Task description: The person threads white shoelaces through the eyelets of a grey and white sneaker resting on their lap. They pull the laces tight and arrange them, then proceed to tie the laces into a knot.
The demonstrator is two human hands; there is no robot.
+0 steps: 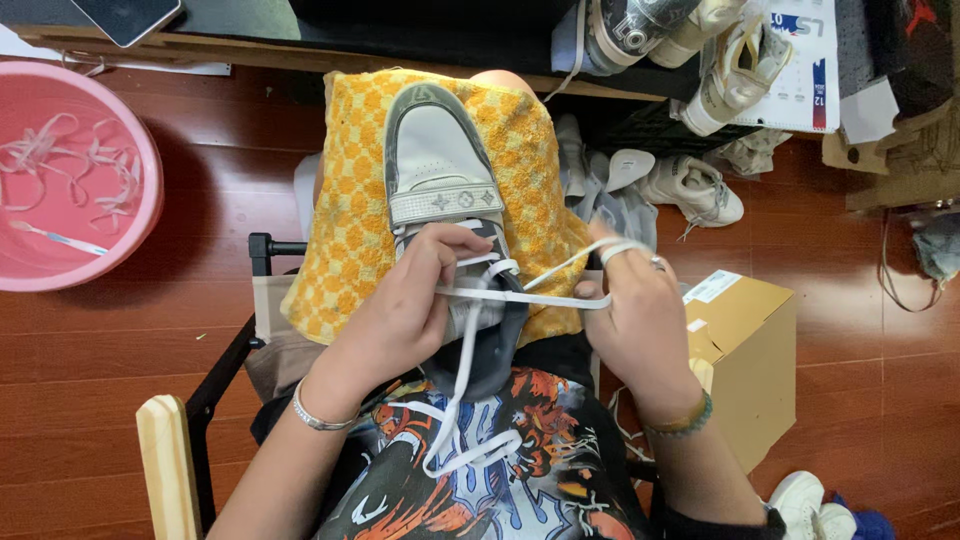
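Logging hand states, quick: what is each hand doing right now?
Left hand: closed, pinching the white lace at the sneaker.
Right hand: closed, pulling the lace taut.

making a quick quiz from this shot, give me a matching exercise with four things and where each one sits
Things:
1. sneaker
2. toothbrush
3. cardboard box
4. white lace

Places:
A. in the pink basin
B. on the floor by the right hand
C. on the yellow checked towel over the lap
D. stretched between the left hand and the right hand

Pairs: 1-C, 2-A, 3-B, 4-D
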